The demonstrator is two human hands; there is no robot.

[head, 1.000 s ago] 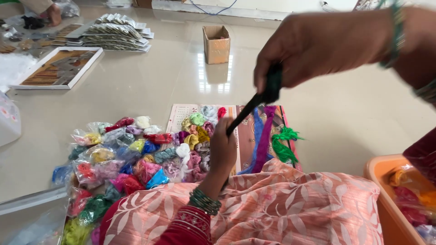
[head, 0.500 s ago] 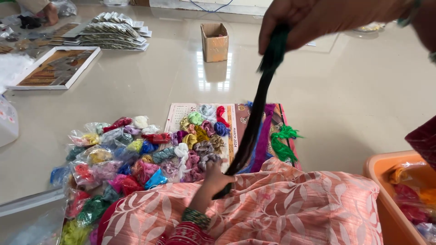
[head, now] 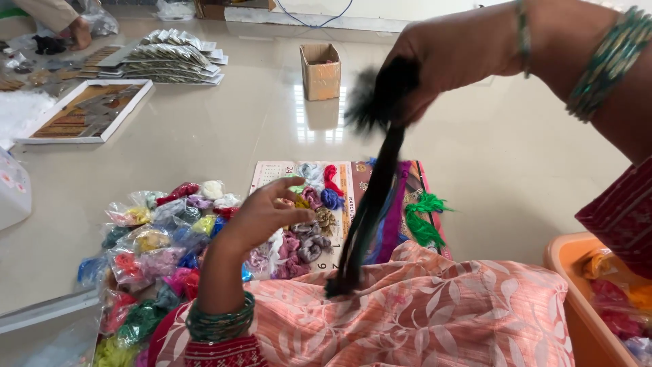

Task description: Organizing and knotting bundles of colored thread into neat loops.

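My right hand point(head: 454, 56) is raised high and shut on the top of a long bundle of dark thread point(head: 370, 197), which hangs down to my lap. Its frayed upper end sticks out left of my fist. My left hand point(head: 266, 212) hovers lower, fingers curled and apart, holding nothing, just left of the hanging bundle. Under it lie small coloured thread skeins point(head: 309, 231) on a printed calendar sheet point(head: 268, 173). Loose green thread point(head: 422, 221) and purple strands lie at the sheet's right side.
A heap of small plastic bags of coloured thread point(head: 153, 251) lies at left. An orange tub point(head: 567, 272) stands at right. Farther off are a small cardboard box point(head: 320, 70), a stack of packets point(head: 173, 58) and a flat framed tray point(head: 85, 112). Another person's foot point(head: 80, 30) shows top left.
My right hand has lifted higher, pulling the dark thread bundle up and straight. My left hand let go of the bundle's lower end and rose with fingers apart.
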